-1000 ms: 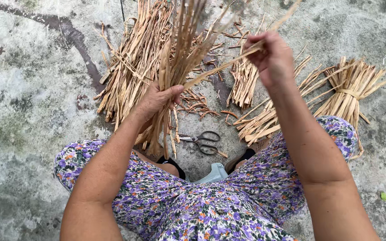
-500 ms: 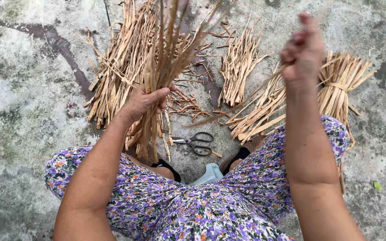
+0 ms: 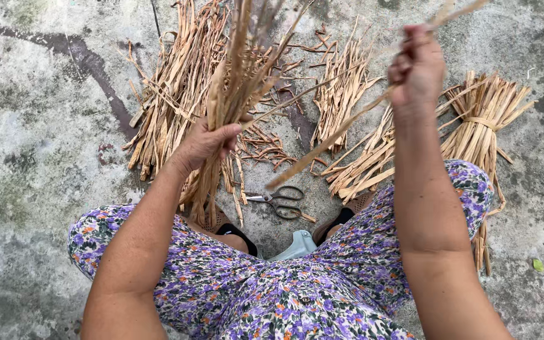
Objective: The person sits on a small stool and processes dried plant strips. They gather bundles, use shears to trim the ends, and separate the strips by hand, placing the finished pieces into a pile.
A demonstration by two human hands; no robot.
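Bundle of dried reed strips (image 3: pixel 234 82) held upright at centre top of the frame, its lower ends hanging down toward the knees. Left hand (image 3: pixel 206 143) wrapped tight around the middle of the bundle, thumb across the front. One long single strip (image 3: pixel 328 143) runs on a slant from lower centre up to the upper right. Right hand (image 3: pixel 418 66) raised at upper right, fingers pinched closed on that strip near its top end.

On the concrete floor (image 3: pixel 39 126): a loose pile of strips (image 3: pixel 171 94) behind the bundle at upper left; a smaller loose heap (image 3: pixel 341 94) at upper centre; a tied sheaf (image 3: pixel 483 123) at right, bound with a strip round its waist. Scissors (image 3: pixel 283 201) lie flat just in front of the knees, between the feet. Purple flowered clothing (image 3: pixel 272 296) fills the lower frame. Small green leaf (image 3: pixel 538 265) at lower right.
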